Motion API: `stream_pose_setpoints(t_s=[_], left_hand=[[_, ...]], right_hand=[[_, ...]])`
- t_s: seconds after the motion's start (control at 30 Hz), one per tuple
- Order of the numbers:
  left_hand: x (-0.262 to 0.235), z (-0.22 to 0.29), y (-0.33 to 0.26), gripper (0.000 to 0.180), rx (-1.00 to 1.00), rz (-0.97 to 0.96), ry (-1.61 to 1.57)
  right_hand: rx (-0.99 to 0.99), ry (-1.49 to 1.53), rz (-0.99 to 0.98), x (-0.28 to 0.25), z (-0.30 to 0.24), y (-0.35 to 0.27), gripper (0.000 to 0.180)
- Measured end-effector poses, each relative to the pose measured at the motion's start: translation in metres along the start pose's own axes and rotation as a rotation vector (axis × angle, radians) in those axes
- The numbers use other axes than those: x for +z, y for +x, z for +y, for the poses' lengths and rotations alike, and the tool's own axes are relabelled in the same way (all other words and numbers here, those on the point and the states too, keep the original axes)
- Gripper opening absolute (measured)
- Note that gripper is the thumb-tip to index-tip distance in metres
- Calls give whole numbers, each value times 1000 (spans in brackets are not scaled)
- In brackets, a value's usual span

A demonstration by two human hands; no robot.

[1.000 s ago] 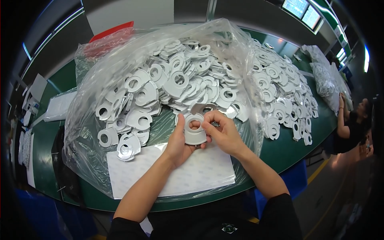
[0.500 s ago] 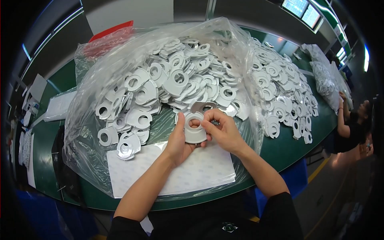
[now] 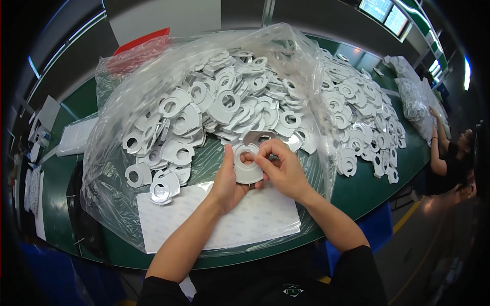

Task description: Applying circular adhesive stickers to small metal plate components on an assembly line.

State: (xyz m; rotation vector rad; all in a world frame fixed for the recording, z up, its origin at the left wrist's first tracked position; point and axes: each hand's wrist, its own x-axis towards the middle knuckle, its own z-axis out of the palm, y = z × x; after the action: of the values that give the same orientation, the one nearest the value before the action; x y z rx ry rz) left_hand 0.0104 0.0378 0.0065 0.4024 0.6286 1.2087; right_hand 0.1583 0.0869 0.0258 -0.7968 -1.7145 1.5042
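Between my hands is a light-grey plastic part (image 3: 249, 176), a flat piece with a raised ring round a hole. My left hand (image 3: 226, 184) is closed on it, thumb along its left edge and fingertips beneath. The thumb and forefinger of my right hand (image 3: 286, 171) are pinched at the ring's right side; whether anything thin is between those fingertips I cannot make out. Just past my hands lies a big pile of like parts (image 3: 224, 105) in an opened clear plastic bag (image 3: 109, 204). White sheets (image 3: 214, 229) lie under my wrists.
To the right, a second heap of grey parts (image 3: 352, 97) covers the green table (image 3: 377, 191). A filled clear bag (image 3: 413, 104) stands farther right, where a co-worker (image 3: 449, 160) reaches toward it. A red piece (image 3: 143, 41) lies at the back left, and a black item (image 3: 84, 219) nearer left.
My right fingertips have shifted slightly left and down along the ring, while the part stays in my left hand. The co-worker's arm has moved a little.
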Motion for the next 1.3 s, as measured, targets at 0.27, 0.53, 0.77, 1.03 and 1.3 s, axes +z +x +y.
stream_pose_setpoints(t_s=[0.27,0.53,0.77,1.03,1.3], left_hand=[[-4,-2,-2,30,27,-24,63],[-3,-1,-3,14,27,-12,88],[0,-3,-3,17,37,-29,150],[6,-4,-6,29,38,-20,243],[4,-4,-6,32,17,-46,223]], right_hand=[[-41,-19,17,1,3,1,9],[-140,-186,42,-1,-2,1,10],[3,41,135,-5,-10,1,17],[127,62,121,-10,-14,1,17],[134,55,116,-11,-13,2,17]])
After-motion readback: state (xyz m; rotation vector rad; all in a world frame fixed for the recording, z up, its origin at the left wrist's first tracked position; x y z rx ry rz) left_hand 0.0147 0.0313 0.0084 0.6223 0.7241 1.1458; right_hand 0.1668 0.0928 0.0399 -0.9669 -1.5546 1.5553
